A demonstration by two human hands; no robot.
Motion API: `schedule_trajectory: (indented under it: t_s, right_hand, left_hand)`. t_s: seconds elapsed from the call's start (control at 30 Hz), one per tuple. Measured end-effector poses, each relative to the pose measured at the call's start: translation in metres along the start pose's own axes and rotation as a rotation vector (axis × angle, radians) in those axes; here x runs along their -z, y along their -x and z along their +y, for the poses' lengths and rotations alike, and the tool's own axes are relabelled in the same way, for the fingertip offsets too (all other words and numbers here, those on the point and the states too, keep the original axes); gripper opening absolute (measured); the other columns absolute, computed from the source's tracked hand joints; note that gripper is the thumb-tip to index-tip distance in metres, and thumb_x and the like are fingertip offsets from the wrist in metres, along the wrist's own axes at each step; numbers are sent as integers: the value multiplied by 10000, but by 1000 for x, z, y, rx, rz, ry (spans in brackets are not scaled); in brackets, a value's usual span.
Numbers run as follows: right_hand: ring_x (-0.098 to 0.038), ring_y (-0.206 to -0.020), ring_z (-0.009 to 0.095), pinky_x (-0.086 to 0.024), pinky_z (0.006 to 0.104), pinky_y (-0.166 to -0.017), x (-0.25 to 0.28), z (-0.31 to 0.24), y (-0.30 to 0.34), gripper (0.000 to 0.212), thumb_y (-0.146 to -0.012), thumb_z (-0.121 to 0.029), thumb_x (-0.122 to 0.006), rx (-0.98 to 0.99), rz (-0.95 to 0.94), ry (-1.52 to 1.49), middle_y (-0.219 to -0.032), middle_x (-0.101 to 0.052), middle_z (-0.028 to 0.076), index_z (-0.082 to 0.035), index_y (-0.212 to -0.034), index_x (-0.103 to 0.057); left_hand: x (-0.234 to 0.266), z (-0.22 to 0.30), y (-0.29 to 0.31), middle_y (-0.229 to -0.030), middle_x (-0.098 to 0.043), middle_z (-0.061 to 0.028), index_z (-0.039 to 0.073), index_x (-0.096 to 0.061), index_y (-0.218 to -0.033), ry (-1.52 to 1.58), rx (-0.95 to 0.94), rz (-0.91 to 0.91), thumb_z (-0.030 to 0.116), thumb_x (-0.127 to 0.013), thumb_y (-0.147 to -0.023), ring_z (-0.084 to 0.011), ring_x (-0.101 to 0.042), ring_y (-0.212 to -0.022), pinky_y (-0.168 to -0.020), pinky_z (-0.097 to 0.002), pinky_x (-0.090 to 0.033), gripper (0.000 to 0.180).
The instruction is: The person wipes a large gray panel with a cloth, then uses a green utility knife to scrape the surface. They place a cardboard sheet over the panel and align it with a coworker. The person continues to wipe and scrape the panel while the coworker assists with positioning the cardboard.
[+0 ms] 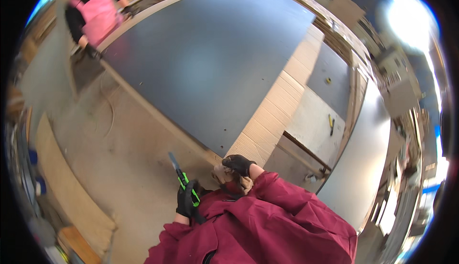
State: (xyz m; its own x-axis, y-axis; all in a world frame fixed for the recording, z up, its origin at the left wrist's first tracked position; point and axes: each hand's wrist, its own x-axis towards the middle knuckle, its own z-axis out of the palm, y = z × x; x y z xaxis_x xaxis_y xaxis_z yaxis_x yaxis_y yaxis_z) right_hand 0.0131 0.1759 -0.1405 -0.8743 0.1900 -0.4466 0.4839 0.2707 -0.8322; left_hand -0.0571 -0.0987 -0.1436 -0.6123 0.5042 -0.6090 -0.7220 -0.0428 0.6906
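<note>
My left hand (186, 201), in a black glove, is closed around a green and black knife (187, 185). Its long grey blade points up and away from me, over the floor. My right hand (239, 164), also black-gloved, grips a crumpled brownish rag (228, 177) close to my body. That hand is by the near corner of a large dark grey panel (201, 68), whose surface shows a few small holes. Along the panel's right side runs a strip of corrugated cardboard (267, 115). Whether the rag touches the cardboard's near end I cannot tell.
A co-worker in a pink apron (99, 15) stands at the panel's far left, gloved hands at its edge. On a pale board (313, 120) to the right lies a yellow and black tool (331, 124). Another glossy panel (361, 154) stands farther right. A curved tan board (69, 192) is at left.
</note>
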Motion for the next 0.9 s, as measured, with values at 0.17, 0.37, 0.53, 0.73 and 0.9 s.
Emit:
schedule_trajectory:
  t_s: [0.17,0.37,0.53,0.73,0.9]
  right_hand:
    - [-584,-836,147,-474,280,-759,72,-74,61,194,-920,-133,-472,9,342,-813,-929,-613,93,-15,-1038,-570]
    - [-560,-1053,245,-461,340,-862,134,-161,52,316,-857,-124,-588,805,567,-144,-1163,-555,144,-28,-1152,-530]
    - [-386,-1233,359,-347,459,-975,165,-103,-72,428,-770,-376,-604,473,583,626,-1228,-529,79,-187,-1152,-563]
    - [-326,-1302,334,-254,532,-1032,198,-57,-190,502,-759,-432,-561,840,385,699,-1341,-441,110,-199,-1203,-550]
    - [-314,-1317,305,-177,488,-1083,335,-63,-287,487,-769,-405,-553,683,379,679,-1381,-403,101,-178,-1201,-553]
  left_hand:
    - [-20,18,-6,-1047,-621,-144,-11,-558,-1060,-8,-155,-36,292,-530,-902,-246,-616,-933,-854,-374,-491,343]
    - [-97,90,-58,-961,-625,-116,19,-574,-951,-32,-445,41,326,-524,-907,-217,-610,-887,-848,-370,-488,314]
    - [-183,143,-118,-982,-609,-109,34,-556,-964,-85,-521,226,446,-504,-899,-211,-587,-894,-830,-345,-469,420]
    - [-279,163,-198,-851,-569,-72,25,-567,-1000,-165,-504,407,449,-457,-922,-160,-541,-757,-713,-284,-456,445]
    - [-312,174,-288,-797,-549,-58,-7,-567,-978,-190,-524,471,557,-440,-886,-157,-528,-685,-617,-271,-445,585]
